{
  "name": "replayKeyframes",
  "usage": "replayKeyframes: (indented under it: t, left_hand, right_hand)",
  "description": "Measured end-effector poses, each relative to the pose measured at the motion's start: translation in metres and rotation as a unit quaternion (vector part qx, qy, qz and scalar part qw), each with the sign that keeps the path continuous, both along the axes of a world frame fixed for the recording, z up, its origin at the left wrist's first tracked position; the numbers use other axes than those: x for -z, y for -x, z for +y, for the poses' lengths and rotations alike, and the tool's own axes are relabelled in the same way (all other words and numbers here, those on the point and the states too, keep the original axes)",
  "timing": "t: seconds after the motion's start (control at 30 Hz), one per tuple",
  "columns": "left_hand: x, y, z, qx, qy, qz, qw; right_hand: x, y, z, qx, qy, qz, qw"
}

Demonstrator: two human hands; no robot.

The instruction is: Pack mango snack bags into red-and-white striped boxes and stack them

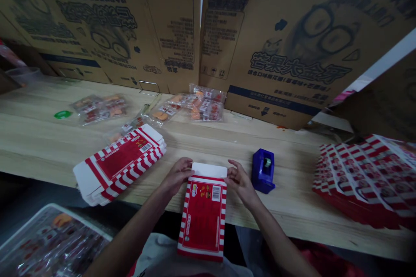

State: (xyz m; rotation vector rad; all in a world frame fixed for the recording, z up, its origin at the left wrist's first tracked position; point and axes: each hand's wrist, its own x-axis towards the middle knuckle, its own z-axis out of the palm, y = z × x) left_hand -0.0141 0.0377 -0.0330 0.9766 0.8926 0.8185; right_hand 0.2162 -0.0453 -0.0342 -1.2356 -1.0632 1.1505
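A red box with white-striped edges [203, 216] lies between my hands at the table's front edge, its white end flap pointing away from me. My left hand [178, 175] has its fingers closed on the flap's left corner. At the right corner, my right hand [239, 181] pinches the box edge between thumb and fingers, with the index finger raised. To the left rests a stack of flattened boxes [121, 160] of the same print. A blue tape dispenser [263, 171] stands just right of my right hand.
Clear packets of orange and red pieces [206, 104] lie along the back, with more packets [99, 108] beside a green ring [63, 114]. Large cardboard cartons [276, 91] wall off the rear. Striped boxes [364, 181] are piled at right; a white tub [48, 207] of packets sits lower left.
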Motion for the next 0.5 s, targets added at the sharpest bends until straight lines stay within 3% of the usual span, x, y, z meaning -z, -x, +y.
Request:
replayKeyframes:
  t: [0.13, 0.3, 0.5]
  left_hand:
    - [-0.001, 0.003, 0.005, 0.102, -0.074, 0.057, 0.990]
    - [-0.002, 0.007, 0.000, 0.082, -0.168, 0.132, 0.973]
    - [-0.010, 0.009, -0.005, 0.112, -0.285, 0.229, 0.924]
  right_hand:
    - [-0.003, -0.005, 0.004, -0.075, 0.026, -0.041, 0.996]
    - [0.002, -0.002, -0.001, -0.044, -0.041, -0.166, 0.984]
    - [-0.001, 0.005, -0.010, -0.051, -0.022, -0.160, 0.985]
